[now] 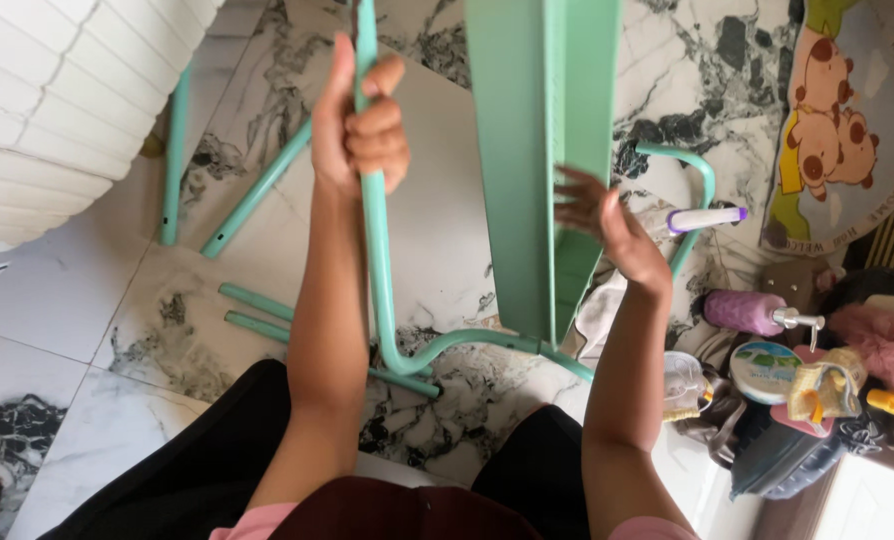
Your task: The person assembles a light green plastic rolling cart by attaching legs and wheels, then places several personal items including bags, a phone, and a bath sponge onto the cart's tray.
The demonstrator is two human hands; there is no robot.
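My left hand (359,125) is closed around a mint-green bent metal tube (375,260) that runs down from the top, curves near my knees and passes under a flat mint-green metal panel (542,150). The panel stands on edge in the middle of the view. My right hand (607,225) is beside the panel's right face, fingers spread and blurred, holding nothing. A second curved green tube (695,170) shows beyond that hand.
Loose green tubes (257,190) lie on the marble-patterned floor (77,290) at left and near my knees. A white ribbed object (57,100) fills the top left. A cartoon mat (837,120), purple bottle (742,312), spray bottle and clutter sit at right.
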